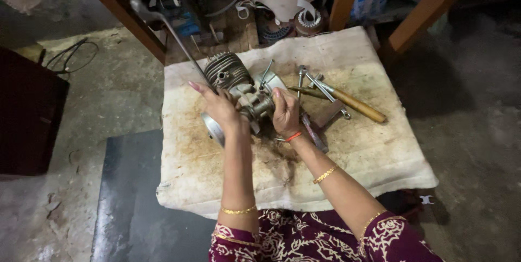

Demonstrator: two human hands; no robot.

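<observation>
A small grey metal engine [239, 85] with a finned cylinder lies on a stained white cloth [369, 153] on the floor. My left hand [217, 104] rests against the engine's left side, fingers stretched out, beside a long thin metal rod [179, 42] that runs up to the left. My right hand [285, 113] grips the engine's right side near the crankcase. A round metal cover [213, 129] shows below my left wrist.
Several hand tools lie right of the engine: a wooden-handled tool [355, 104], metal wrenches [320, 85] and a flat metal piece [325, 115]. Wooden frame legs [125, 12] and cluttered parts stand behind the cloth. A dark mat [130, 197] lies at lower left.
</observation>
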